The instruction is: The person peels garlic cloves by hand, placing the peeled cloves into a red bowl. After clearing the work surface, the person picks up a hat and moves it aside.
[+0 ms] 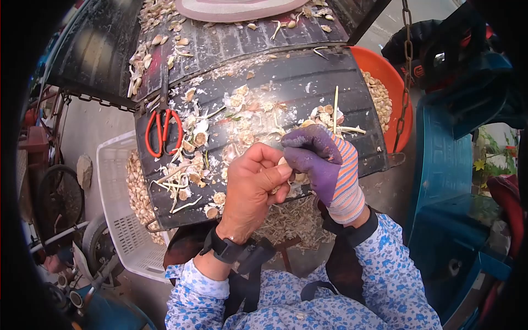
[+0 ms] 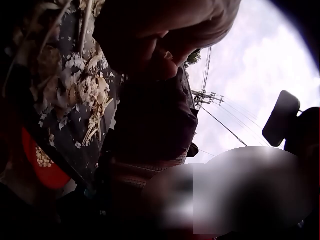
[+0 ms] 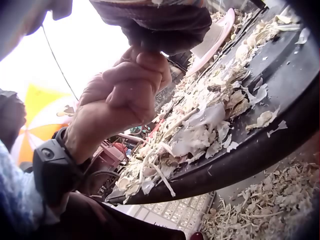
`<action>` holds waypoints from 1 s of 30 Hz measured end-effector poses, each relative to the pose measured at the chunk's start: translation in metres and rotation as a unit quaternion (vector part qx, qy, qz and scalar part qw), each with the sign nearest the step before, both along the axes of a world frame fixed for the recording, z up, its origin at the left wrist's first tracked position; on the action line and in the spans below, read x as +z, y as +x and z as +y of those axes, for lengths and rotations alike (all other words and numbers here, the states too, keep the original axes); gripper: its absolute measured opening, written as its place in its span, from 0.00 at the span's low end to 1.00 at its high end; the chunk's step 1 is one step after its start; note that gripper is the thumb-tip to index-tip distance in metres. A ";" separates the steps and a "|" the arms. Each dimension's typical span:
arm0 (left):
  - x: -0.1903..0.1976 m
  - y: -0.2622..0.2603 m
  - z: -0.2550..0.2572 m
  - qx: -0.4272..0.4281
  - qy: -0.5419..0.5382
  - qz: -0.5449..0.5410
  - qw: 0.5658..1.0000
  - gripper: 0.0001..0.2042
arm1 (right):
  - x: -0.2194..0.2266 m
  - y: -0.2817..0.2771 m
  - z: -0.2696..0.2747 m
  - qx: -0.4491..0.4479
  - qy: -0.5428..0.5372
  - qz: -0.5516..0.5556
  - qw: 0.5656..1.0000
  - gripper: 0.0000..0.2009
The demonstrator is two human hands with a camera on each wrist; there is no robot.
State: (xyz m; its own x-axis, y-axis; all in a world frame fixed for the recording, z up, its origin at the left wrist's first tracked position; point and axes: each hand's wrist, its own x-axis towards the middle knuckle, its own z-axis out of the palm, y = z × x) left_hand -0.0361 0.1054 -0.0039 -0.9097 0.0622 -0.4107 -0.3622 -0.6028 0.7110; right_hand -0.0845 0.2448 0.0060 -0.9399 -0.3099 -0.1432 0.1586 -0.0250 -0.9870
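Both hands meet above the near part of a dark ridged board (image 1: 308, 71). My bare left hand (image 1: 256, 181) pinches a small pale garlic clove (image 1: 282, 161) between thumb and forefinger, its other fingers curled. Against it is my right hand (image 1: 319, 159) in a purple and striped glove, its fingers curled in at the clove; what its fingertips grip is hidden. In the right wrist view the bare hand (image 3: 127, 87) touches the dark gloved fingers (image 3: 167, 27). Peelings and stems (image 1: 192, 137) lie on the board around them.
Red-handled scissors (image 1: 164, 132) lie on the board's left. A white crate (image 1: 118, 220) of cloves stands at the lower left, an orange basin (image 1: 404, 110) with cloves at the right. A pink-edged hat (image 1: 236, 10) lies at the back. Chains hang at both sides; a teal chair (image 1: 440, 165) stands right.
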 end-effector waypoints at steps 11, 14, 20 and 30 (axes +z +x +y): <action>-0.002 0.008 0.008 0.024 -0.089 0.046 0.995 0.05 | -0.021 0.001 -0.023 -0.139 -0.099 -0.109 0.979 0.05; 0.000 0.005 0.000 0.021 -0.020 0.043 0.999 0.06 | -0.002 -0.005 -0.015 -0.127 -0.107 -0.193 0.967 0.06; -0.022 0.002 -0.026 0.083 0.167 0.015 0.982 0.10 | -0.022 -0.030 0.024 -0.031 0.332 0.250 0.909 0.09; -0.019 -0.006 -0.014 0.083 0.075 -0.024 0.993 0.04 | -0.035 -0.052 0.055 -0.007 0.379 0.252 0.890 0.10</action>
